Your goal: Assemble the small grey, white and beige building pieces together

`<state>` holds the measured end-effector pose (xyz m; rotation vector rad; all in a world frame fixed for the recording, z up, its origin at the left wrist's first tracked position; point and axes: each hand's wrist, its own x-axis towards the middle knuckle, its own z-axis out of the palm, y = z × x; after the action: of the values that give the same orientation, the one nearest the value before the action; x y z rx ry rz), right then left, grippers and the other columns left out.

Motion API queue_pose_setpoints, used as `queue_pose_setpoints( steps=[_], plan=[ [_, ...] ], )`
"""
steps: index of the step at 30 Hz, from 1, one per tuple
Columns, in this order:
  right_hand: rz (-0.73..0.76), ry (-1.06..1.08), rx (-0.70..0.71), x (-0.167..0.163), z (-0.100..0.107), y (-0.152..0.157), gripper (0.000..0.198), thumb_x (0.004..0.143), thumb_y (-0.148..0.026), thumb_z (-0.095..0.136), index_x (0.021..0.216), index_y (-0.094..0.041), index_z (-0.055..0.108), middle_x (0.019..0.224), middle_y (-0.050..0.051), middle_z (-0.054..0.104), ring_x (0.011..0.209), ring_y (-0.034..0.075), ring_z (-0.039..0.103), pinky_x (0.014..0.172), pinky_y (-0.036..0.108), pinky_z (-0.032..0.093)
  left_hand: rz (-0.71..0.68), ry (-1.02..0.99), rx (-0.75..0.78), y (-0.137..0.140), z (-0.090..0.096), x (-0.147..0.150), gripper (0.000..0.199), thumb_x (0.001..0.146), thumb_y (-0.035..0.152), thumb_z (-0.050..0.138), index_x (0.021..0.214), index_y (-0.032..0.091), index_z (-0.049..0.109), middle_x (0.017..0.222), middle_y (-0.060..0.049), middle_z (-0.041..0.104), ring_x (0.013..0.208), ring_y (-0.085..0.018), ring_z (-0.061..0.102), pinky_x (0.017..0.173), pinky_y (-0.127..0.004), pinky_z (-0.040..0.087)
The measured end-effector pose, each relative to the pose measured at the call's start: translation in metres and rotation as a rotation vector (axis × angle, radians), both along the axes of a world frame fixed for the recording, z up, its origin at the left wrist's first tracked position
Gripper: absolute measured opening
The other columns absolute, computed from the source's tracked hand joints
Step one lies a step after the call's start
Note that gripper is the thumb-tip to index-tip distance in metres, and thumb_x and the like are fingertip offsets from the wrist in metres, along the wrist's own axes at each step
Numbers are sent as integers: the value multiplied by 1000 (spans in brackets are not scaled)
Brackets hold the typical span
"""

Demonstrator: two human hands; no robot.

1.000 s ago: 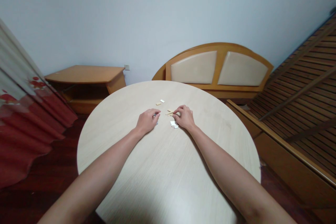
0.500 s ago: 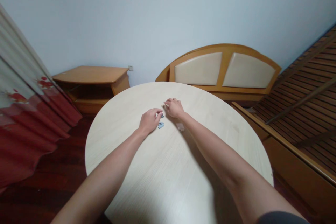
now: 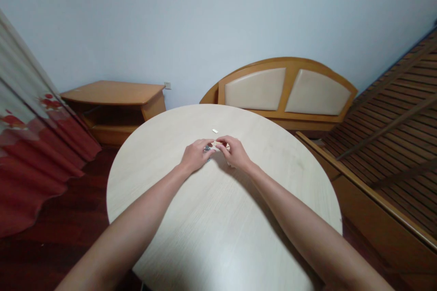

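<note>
A pale round table (image 3: 218, 218) is set before a wall (image 3: 191, 22). The left hand (image 3: 195, 156) and right hand (image 3: 236, 153) are held close together, fingers curled about small pieces (image 3: 206, 148) — whether gripped cannot be told — with a white piece (image 3: 215, 131) lying just beyond.

On our pale, wood-grained table (image 3: 205, 218) we see a small white piece (image 3: 215, 131) just beyond the right hand (image 3: 236, 153) and a bluish piece (image 3: 209, 160) beside the left hand (image 3: 195, 155).
</note>
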<state>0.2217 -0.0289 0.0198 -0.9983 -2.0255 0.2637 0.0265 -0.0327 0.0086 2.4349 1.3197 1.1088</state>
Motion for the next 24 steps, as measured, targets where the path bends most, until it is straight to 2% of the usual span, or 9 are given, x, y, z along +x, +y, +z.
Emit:
queue_pose_setpoints(
  steps=[3, 7, 11, 17, 24],
  plan=[
    [-5, 80, 6, 7, -15, -15, 23, 98, -38, 58, 101, -21, 73, 92, 7, 75, 81, 20, 65, 80, 35, 50, -44, 48, 36, -5, 1, 6, 25, 95, 31, 65, 116, 21, 72, 105, -6, 76, 95, -21, 69, 84, -33, 53],
    [7, 107, 7, 11, -25, -13, 23, 96, -40, 61, 99, -22, 74, 90, 7, 75, 80, 21, 66, 80, 37, 51, -75, 47, 80, -6, 0, 8, 22, 96, 32, 63, 113, 22, 73, 100, -6, 76, 90, -19, 69, 83, -32, 53],
    [-24, 123, 45, 12, -24, -10, 20, 94, -40, 64, 99, -21, 72, 88, 7, 73, 80, 21, 65, 81, 37, 50, -58, 2, 100, -3, -5, 7, 19, 95, 35, 65, 104, 21, 75, 97, -6, 77, 88, -19, 69, 82, -33, 54],
    [-41, 89, 71, 14, -23, -11, 17, 96, -34, 59, 99, -21, 69, 92, 7, 71, 85, 22, 64, 84, 38, 47, -36, -46, 72, -3, -9, 11, 19, 96, 32, 64, 108, 20, 73, 98, -6, 76, 87, -19, 68, 81, -32, 54],
    [-88, 112, 79, 12, -25, -9, 24, 101, -35, 51, 92, -21, 68, 89, 7, 71, 86, 21, 63, 83, 36, 43, -69, -87, 187, -4, -10, 18, 18, 97, 30, 62, 109, 19, 71, 99, -7, 75, 90, -19, 68, 83, -32, 53]
  ],
)
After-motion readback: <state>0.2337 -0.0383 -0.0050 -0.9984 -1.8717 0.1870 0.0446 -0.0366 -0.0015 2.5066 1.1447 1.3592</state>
